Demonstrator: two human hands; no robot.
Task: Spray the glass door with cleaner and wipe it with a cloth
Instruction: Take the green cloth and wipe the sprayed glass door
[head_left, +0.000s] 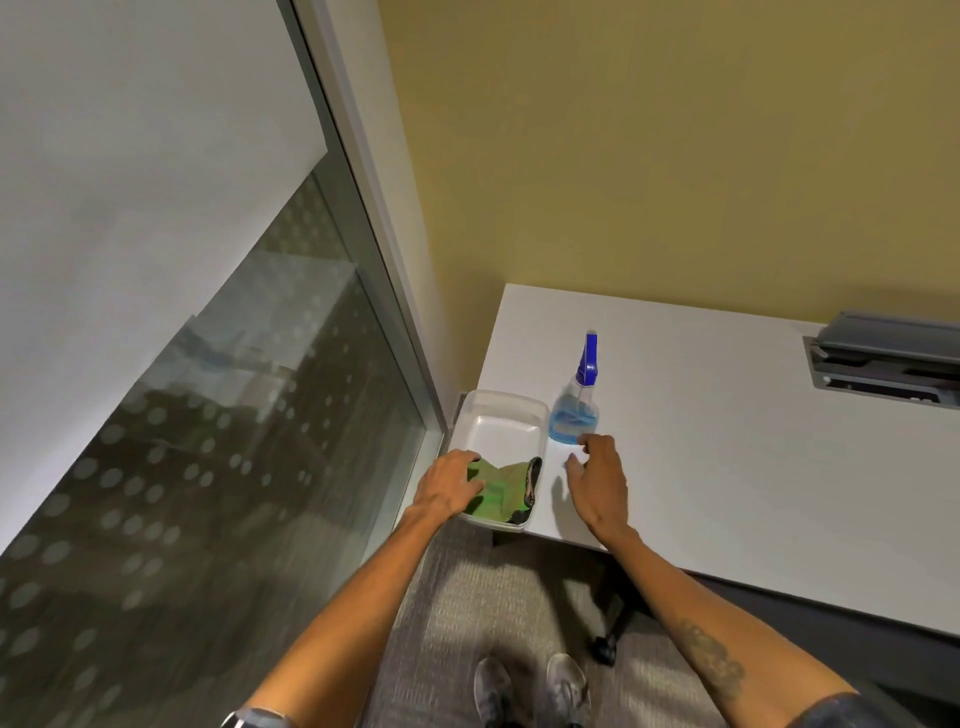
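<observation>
A clear spray bottle (575, 413) with blue liquid and a blue trigger head stands upright on the white table (727, 467). Just short of it hovers my right hand (597, 480), fingers spread, holding nothing. A translucent plastic tub (506, 415) sits at the table's left corner with a green cloth (501, 491) in its near end. My left hand (451, 483) rests on the cloth's left side, fingers curled over it; whether it grips the cloth is unclear. The glass door (208, 467), frosted above and dotted lower down, fills the left of the view.
The metal door frame (384, 291) runs beside a yellow wall (649, 156). A grey cable box (883, 358) is set into the table at the far right. Grey carpet, my shoes (535, 691) and a chair caster (605, 647) lie below the table edge.
</observation>
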